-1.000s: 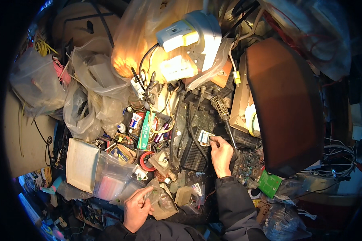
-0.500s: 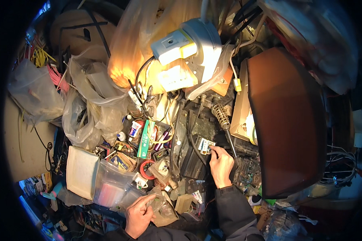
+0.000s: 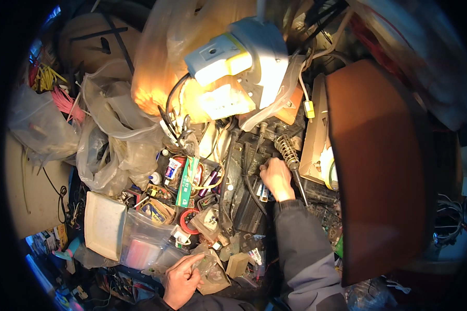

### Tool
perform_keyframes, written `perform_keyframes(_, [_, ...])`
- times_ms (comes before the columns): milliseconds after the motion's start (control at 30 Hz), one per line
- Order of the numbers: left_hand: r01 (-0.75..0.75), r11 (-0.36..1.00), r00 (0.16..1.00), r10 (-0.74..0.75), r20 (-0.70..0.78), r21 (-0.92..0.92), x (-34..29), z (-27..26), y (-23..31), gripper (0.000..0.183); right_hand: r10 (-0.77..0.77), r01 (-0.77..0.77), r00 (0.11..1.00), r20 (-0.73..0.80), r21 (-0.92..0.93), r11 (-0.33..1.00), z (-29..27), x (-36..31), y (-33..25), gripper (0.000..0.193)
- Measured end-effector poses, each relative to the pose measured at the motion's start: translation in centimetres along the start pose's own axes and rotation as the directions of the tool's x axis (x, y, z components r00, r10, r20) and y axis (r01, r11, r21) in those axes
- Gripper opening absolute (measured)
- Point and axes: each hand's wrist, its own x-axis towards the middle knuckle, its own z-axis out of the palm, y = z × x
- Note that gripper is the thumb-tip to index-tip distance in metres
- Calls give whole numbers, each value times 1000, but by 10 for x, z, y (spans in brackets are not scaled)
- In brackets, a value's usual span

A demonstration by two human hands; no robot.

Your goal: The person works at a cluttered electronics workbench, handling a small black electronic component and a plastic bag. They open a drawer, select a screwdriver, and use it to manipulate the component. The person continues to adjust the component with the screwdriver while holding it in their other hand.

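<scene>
My left hand (image 3: pixel 182 281) hovers at the lower middle, beside a crumpled clear plastic bag (image 3: pixel 210 268). Its thumb and index finger point right, close together, and the other fingers curl in; anything between them is too small to make out. My right hand (image 3: pixel 276 179) reaches forward, back of the hand up, just left of a soldering iron's coiled holder (image 3: pixel 286 150). Its fingertips are hidden, so what they touch cannot be seen. Below its wrist lies a black finned box (image 3: pixel 249 212), with a small white-and-blue piece (image 3: pixel 264 193) on top, partly covered by the hand.
A lit blue-and-white lamp head (image 3: pixel 223 59) hangs over the bench. At right stands a large brown panel (image 3: pixel 381 171). Plastic bags (image 3: pixel 117 124) crowd the left. Around the middle are a green box (image 3: pixel 187 181), a red ring (image 3: pixel 188 222) and an open white carton (image 3: pixel 105 224).
My right hand has moved forward from the small white-and-blue piece towards the soldering iron's coiled holder. The left hand has barely moved. The view has shifted slightly.
</scene>
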Motion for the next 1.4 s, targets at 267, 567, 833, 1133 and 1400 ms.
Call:
perform_keyframes(267, [67, 996, 998, -67, -1, -54, 2, -5, -4, 42, 252, -180, 910, 330, -235, 955, 26, 58, 14, 48])
perform_keyframes(567, [60, 997, 998, -60, 6, -45, 6, -7, 1, 43, 87, -100, 939, 334, 22, 995, 23, 50, 8, 43])
perform_keyframes(833, [23, 999, 1000, -23, 1, -47, 6, -10, 1, 42, 188, -172, 940, 286, -79, 982, 16, 41, 3, 48])
perform_keyframes(1133, [25, 999, 1000, -25, -4, -23, 6, -10, 3, 43, 182, -159, 942, 281, -104, 982, 12, 42, 8, 44])
perform_keyframes(1400, [87, 995, 996, -88, -12, -41, 3, -11, 5, 43, -97, 148, 933, 348, -123, 981, 9, 40, 5, 30])
